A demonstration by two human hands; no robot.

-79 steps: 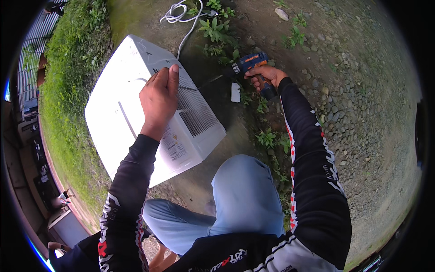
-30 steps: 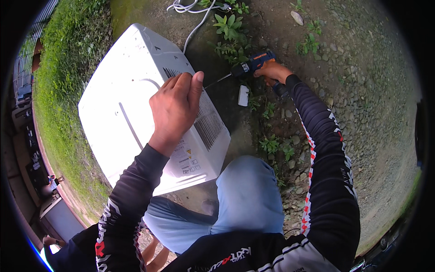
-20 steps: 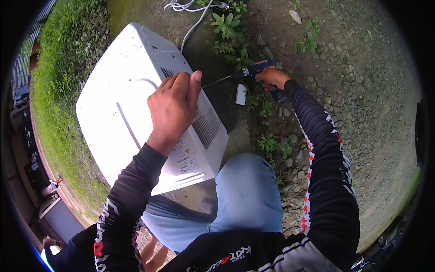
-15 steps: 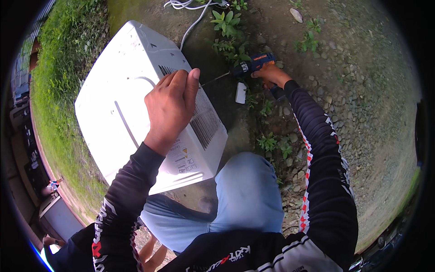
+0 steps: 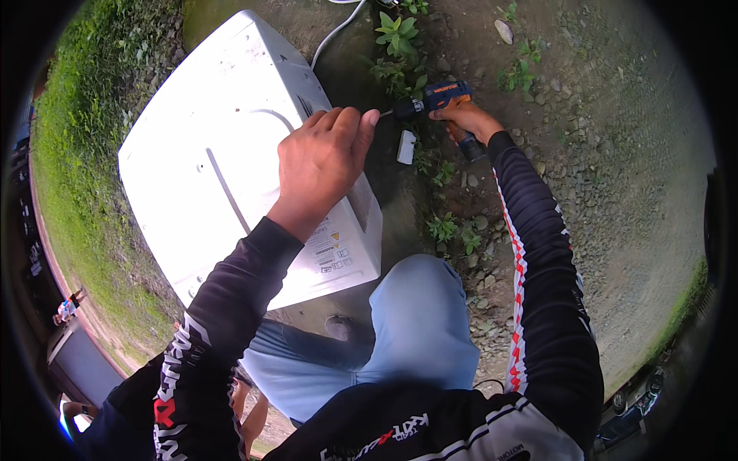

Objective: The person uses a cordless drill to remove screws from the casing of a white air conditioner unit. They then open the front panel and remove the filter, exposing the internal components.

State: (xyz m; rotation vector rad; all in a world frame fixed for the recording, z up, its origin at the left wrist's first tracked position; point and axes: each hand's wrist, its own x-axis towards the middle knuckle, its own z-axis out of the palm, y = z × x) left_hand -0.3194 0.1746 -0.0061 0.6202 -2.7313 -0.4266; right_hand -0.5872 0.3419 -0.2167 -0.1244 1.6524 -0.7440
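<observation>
The white appliance housing (image 5: pixel 192 115) is laid on the strip of bare ground (image 5: pixel 400 227), between the grass (image 5: pixel 84 154) along its left edge and the plants (image 5: pixel 397 34) along its right edge. A broad face is turned upward; by this placement the slotted vent side (image 5: pixel 358 201) is presented toward the right.

The left hand (image 5: pixel 319 165) is set over the right edge of the upper face, with fingers curled and thumb extended. The fingertips are hidden, so it cannot be told whether the edge or the bit is gripped. The position appears suited to bracing the housing or steadying the bit.

The cordless drill (image 5: pixel 446 94) is grasped by its handle in the right hand (image 5: pixel 469 119). Its nose is pointed left, so that the bit (image 5: pixel 387 114) is aligned toward the vent side; the tip is concealed. Pressure along the bit is presumably favoured by this alignment.

A small white block (image 5: pixel 406 147) is placed just beside the plants, below the drill's nose. The white cord (image 5: pixel 338 32) is led from behind the housing, apart from the drill.
</observation>
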